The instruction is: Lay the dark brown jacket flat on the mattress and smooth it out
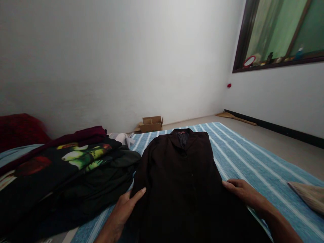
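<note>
left hand (pixel 126 205): bare, no glove, no ring seen | right hand (pixel 241 191): bare, no glove, no ring seen | wrists: no watch or band showing | forearms: both bare to the frame edge, no sleeve in view | fingers: slim, nails short, plain

Dark brown jacket (pixel 182 175), centre: matt woven cloth, smooth, faintly napped. Beneath it, blue-and-white striped bed cover (pixel 253 165): flat woven cotton-like cloth, dull, lightly ribbed. Left, heap of clothes (pixel 63 175): soft black fabric with a slightly glossy green-and-red print, maroon knit-looking cloth on top. Far, small cardboard box (pixel 151 124): plain brown paperboard, matt. Walls: smooth, chalky paint. Window frame (pixel 240 40), far right: dark, semi-gloss, material unclear. Floor: pale, smooth, low sheen.
</note>
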Demonstrator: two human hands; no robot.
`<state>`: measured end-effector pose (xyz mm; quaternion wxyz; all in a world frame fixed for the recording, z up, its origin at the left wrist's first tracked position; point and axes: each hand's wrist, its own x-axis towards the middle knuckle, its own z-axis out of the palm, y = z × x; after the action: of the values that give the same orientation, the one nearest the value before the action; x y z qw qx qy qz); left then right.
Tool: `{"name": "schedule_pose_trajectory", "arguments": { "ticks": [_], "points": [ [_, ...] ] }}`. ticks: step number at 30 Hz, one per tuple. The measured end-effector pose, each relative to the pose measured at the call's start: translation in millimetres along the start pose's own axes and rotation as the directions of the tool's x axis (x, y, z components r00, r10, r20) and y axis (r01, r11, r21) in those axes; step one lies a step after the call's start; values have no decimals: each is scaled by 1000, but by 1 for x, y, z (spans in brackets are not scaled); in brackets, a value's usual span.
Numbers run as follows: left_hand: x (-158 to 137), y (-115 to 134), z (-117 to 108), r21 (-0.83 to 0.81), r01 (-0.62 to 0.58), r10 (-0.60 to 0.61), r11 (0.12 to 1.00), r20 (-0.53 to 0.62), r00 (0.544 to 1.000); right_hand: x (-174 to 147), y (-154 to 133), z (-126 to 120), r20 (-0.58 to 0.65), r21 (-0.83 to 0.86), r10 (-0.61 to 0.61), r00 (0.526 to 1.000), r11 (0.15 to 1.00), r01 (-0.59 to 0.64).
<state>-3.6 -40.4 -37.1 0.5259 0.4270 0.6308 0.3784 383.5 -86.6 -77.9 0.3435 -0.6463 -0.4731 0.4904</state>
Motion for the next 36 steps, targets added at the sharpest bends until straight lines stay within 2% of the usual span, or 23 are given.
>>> {"name": "schedule_pose_trajectory", "arguments": {
  "ticks": [3, 6, 8, 10, 12, 15, 17, 21, 24, 26, 30, 33, 36],
  "points": [
    [0, -1, -1, 94, -66, 80, 993, -155, 985, 16, 12, -5, -65, -18, 39, 997, 999, -40],
    [2, -1, 0, 80, -49, 70, 996, -279, 958, 33, 24, -8, -209, -145, 45, 977, 986, -77],
    [2, -2, 4, -38, -30, 21, 999, -211, 977, 44, 27, -8, -273, -249, -7, 962, 966, -64],
    [3, -2, 8, -178, 11, -23, 984, -68, 997, 54, 26, -5, -311, -328, -36, 950, 942, -72],
    [6, -3, 14, -255, 92, -82, 962, 52, 995, 62, 22, 0, -306, -348, -41, 951, 935, -72],
    [10, -2, 20, -278, 181, -144, 943, 149, 978, 69, 14, 8, -300, -314, -55, 952, 948, -44],
    [14, 2, 20, -282, 154, -122, 947, 125, 985, 70, 9, 10, -316, -265, -76, 946, 964, -11],
    [20, 12, 6, -345, 49, -69, 937, -47, 996, 66, 4, 0, -391, -81, -73, 918, 996, 44],
    [24, 12, -12, -380, 94, -118, 920, -39, 992, 66, 7, -11, -470, 38, -18, 882, 998, 40],
    [25, 7, -21, -329, 113, -136, 937, -49, 989, 68, 11, -15, -495, 77, 15, 869, 997, 27],
    [21, -3, -25, -218, 122, -143, 968, -86, 986, 68, 18, -10, -434, 114, 51, 899, 993, -1],
    [17, -3, -21, -241, 130, -158, 962, -101, 982, 61, 21, -5, -351, 152, 56, 935, 988, -2],
    [15, 0, -17, -266, 103, -145, 958, -142, 979, 55, 24, -2, -212, 208, 45, 976, 978, 0]
  ]
}}
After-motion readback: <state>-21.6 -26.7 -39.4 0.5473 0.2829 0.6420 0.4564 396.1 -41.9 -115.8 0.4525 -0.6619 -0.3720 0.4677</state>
